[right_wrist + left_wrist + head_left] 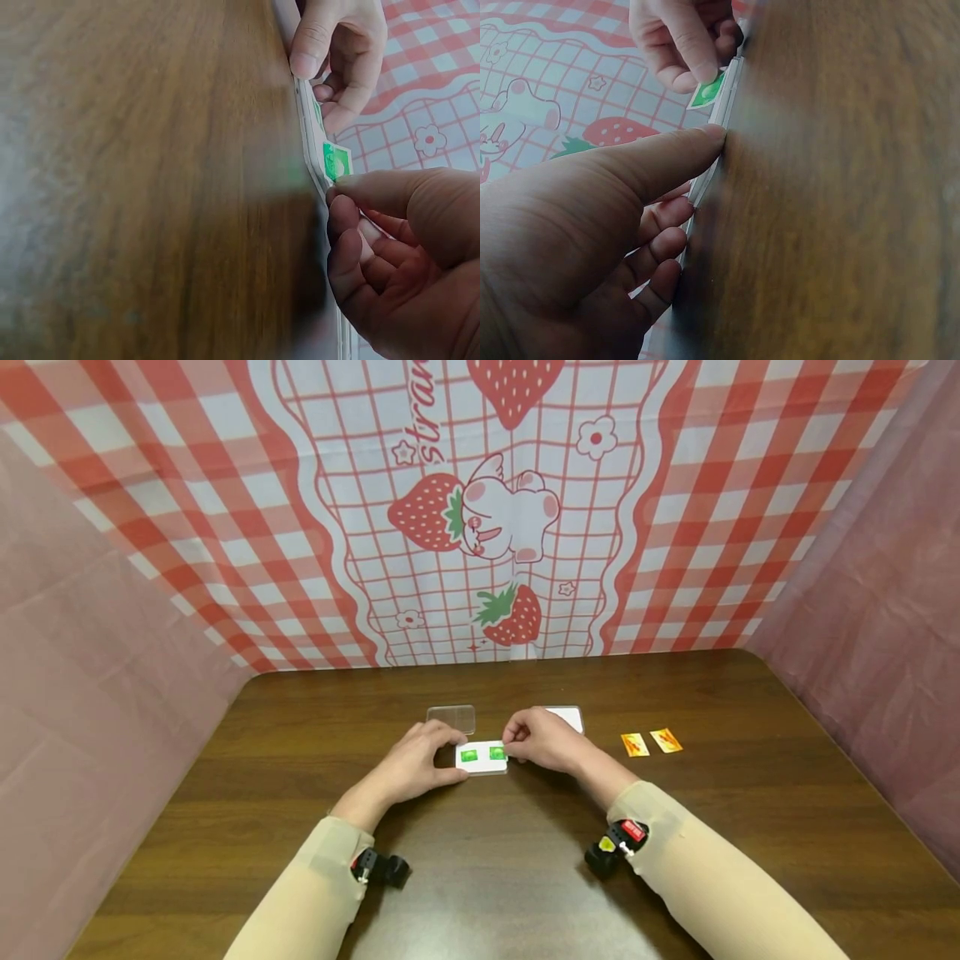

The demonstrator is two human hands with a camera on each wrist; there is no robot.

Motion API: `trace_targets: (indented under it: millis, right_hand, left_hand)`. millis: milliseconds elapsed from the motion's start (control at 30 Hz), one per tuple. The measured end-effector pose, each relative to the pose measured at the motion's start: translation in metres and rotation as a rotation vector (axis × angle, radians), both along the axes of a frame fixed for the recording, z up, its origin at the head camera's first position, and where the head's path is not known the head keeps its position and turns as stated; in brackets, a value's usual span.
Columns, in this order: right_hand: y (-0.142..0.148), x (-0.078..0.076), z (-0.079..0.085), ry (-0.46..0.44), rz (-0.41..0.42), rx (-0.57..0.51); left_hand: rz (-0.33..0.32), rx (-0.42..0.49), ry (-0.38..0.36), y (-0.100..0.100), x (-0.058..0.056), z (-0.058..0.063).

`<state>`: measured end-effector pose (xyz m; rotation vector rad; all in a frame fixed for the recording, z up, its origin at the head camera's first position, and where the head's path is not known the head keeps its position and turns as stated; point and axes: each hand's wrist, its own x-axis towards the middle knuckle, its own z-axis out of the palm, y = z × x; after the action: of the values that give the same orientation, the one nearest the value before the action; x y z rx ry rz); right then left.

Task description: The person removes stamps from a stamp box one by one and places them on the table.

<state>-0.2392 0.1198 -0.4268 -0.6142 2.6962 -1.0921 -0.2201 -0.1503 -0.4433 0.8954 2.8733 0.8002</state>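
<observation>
White box (482,767): centre; left hand (416,762) grips left end.
Left green card (468,756): already on box.
Right green card (497,752): tilted at right end, pinched by right hand (546,740); not yet flat.
Two orange cards (635,745): right, off box.
Clear case (453,718): far left.

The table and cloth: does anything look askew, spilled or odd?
The patterned cloth looks odd: its lettering and cartoon animal lie sideways. On the white case, a green card tilts up, but the right hand pinches it. I see nothing spilled.
</observation>
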Motion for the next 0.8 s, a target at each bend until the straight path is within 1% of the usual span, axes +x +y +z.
trace_targets:
  millis: [133, 300, 567, 800]
  right_hand:
    - [0.003, 0.003, -0.001, -0.018, 0.007, -0.040]
    - [0.008, 0.007, 0.001, -0.033, 0.004, -0.066]
    - [0.019, 0.011, 0.004, -0.001, -0.001, -0.060]
    - [0.033, 0.012, 0.007, -0.011, 0.006, -0.053]
  left_hand:
    - [0.003, -0.002, -0.003, 0.000, 0.000, 0.000]
    - [0.003, -0.004, -0.001, 0.000, 0.000, 0.000]
    - [0.002, -0.006, 0.000, 0.001, 0.000, 0.000]
    - [0.006, -0.012, -0.003, 0.000, 0.001, 0.001]
